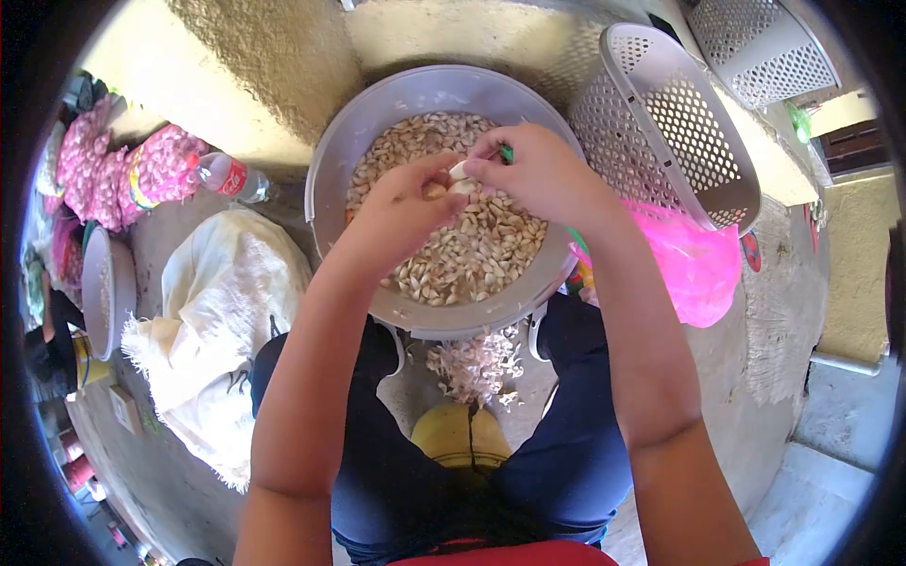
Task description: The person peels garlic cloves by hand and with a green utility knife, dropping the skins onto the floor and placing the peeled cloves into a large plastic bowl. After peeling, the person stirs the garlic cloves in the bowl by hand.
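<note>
My left hand (411,203) is closed, its fingertips pinching pale garlic cloves (462,177) above a big grey basin (330,141). From the other side, my right hand (538,174) meets it, thumb and fingers pressed to the same garlic. A small green piece (507,154), perhaps a knife handle, shows between the right fingers; most of it is hidden. Below both hands, the basin holds a mass of loose garlic cloves (472,250), seemingly in water.
A grey perforated basket (698,123) and a pink plastic bag (684,269) are at the right. Garlic skins (472,363) lie between my legs. To the left are a white sack (226,283), a Coca-Cola bottle (231,177) and pink net bags (94,170).
</note>
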